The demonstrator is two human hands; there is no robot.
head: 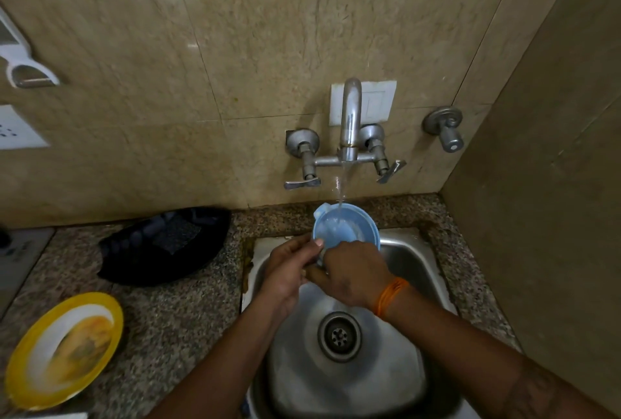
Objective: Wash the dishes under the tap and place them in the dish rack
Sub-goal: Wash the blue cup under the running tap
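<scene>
Head cam shows both hands holding a blue cup [346,227] over the sink [420,270], right under the running tap [350,122]. Left hand [285,274] and right hand [353,274] each have their grip clamped on its near side. Dirty yellow plate [64,349] sits on the bench [174,317], well left.

pale blue bowl [346,227], yellow-rimmed plate [64,349], black rack [164,245], speckled granite counter [188,317], orange wristband [391,296]

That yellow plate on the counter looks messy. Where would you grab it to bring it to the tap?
Probably by the yellow rim of the plate on its right edge, the side nearest the sink. The rim looks free of the food smeared in the white middle, and it lies flat on the counter, so fingers would pinch the rim, thumb on top.
</scene>
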